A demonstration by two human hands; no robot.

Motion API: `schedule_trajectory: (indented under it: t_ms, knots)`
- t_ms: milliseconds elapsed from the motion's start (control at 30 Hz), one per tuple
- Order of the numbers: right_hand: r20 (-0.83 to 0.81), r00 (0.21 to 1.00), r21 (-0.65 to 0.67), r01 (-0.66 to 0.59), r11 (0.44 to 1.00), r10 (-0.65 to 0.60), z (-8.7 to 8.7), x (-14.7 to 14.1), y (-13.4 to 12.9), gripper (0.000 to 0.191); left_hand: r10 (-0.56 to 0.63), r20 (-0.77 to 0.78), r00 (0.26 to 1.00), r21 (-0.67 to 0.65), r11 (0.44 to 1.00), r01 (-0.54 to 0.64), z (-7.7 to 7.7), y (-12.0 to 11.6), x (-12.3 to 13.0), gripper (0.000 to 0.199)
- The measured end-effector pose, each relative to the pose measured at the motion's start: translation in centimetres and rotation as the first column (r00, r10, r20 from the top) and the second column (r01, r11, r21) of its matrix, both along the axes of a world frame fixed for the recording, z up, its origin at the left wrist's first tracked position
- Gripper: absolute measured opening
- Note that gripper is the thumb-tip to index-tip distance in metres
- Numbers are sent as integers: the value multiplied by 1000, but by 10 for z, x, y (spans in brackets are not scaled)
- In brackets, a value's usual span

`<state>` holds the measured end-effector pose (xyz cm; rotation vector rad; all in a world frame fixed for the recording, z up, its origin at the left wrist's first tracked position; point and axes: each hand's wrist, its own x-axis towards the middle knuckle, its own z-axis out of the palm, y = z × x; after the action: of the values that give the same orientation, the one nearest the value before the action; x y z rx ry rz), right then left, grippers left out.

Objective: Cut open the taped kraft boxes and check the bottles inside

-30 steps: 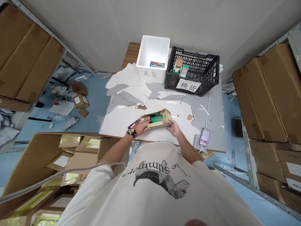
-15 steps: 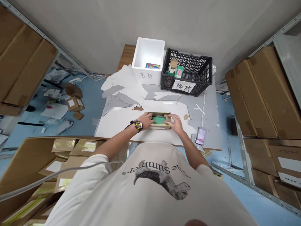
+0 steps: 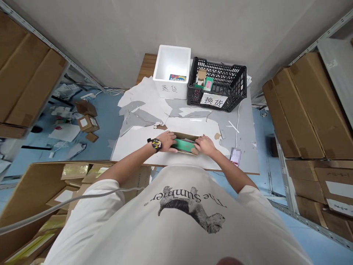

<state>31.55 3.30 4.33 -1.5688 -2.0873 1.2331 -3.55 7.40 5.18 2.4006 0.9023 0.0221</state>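
Observation:
A small open cardboard box [image 3: 186, 135] lies on the table's white covering in front of me, slightly turned. Inside it sits a green box [image 3: 184, 145], its long face towards me. My left hand [image 3: 167, 141], with a patterned watch on the wrist, is wrapped round the left end of the cardboard box. At the opposite end my right hand [image 3: 205, 145] is curled over the box's edge, fingertips at the right end of the green box. The undersides of both hands are hidden.
Behind stand a white foam box [image 3: 169, 88] with a colourful item inside and a black plastic crate [image 3: 231, 104] holding small packages. A phone [image 3: 235, 156] with a cable lies at the right. A large carton [image 3: 35, 169] of parcels stands at the lower left; shelves flank the table.
The cardboard box has turned a little, its right end nearer me. My right hand has closed in over that end. My left hand has shifted slightly left.

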Motion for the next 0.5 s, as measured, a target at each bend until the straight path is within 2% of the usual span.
schedule_trajectory:
  t_ms: [33, 133, 200, 267, 367, 500]
  knots:
    - [20, 1000, -17, 21, 1000, -20, 0, 1, -3, 29, 30, -13, 999, -5, 1000, -30, 1, 0, -5, 52]
    - [-44, 998, -40, 44, 998, -46, -3, -4, -8, 77, 87, -51, 995, 5, 996, -87, 2, 3, -10, 56]
    - [-123, 991, -37, 46, 998, -50, -6, -11, -9, 90, 93, -87, 992, 23, 996, -91, 0, 6, -8, 79]
    - [-162, 985, -38, 53, 998, -58, -10, -18, -7, 77, 94, -128, 987, 32, 995, -91, -2, 8, -4, 105]
    - [-181, 977, -58, 103, 993, -112, -19, -24, -6, 48, 134, -139, 981, 52, 990, -127, -8, 3, 2, 123]
    - [-115, 972, -140, 189, 972, -205, -34, -21, -7, 52, 180, -127, 975, 103, 980, -168, -15, -20, 5, 129]
